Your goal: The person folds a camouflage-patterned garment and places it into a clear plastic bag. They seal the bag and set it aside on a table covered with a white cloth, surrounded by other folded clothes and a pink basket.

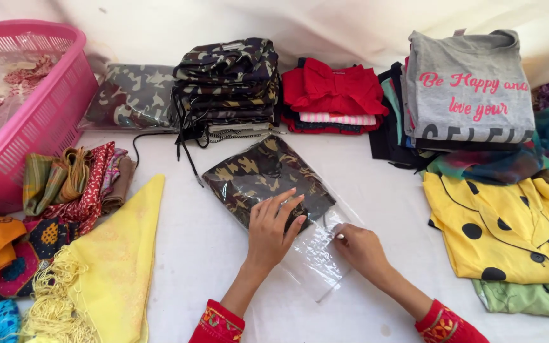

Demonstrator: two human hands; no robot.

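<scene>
We work on a folded camouflage garment (263, 178) that sits inside a clear plastic bag (316, 254), lying near the middle of the white table (376, 190). The bag's open flap extends toward us, past the garment's near edge.

Our left hand (273, 230) lies flat on the near corner of the garment, fingers spread and extended, gripping nothing; it only presses down. Our right hand (360, 249) rests on the empty flap, fingertips curled and pinched at the film's edge. Whether a strip or tab sits between the fingertips we cannot tell.

To do this step well, we judge the following:
- Keep the left palm pressure even, so the garment does not slide in the bag.
- Draw the flap taut before folding it, so that no creases or trapped air remain.
- Align the flap edge squarely with the garment's edge.

Surroundings: a stack of camouflage garments (227, 86) stands just behind the bag, its loose black cord (185, 155) trailing close to the bag's far corner; we judge it could snag. A yellow fringed cloth (119, 267) lies to the left, a yellow dotted shirt (509, 232) to the right, both apart from the bag. A pink basket (46, 121) stands at far left.
</scene>
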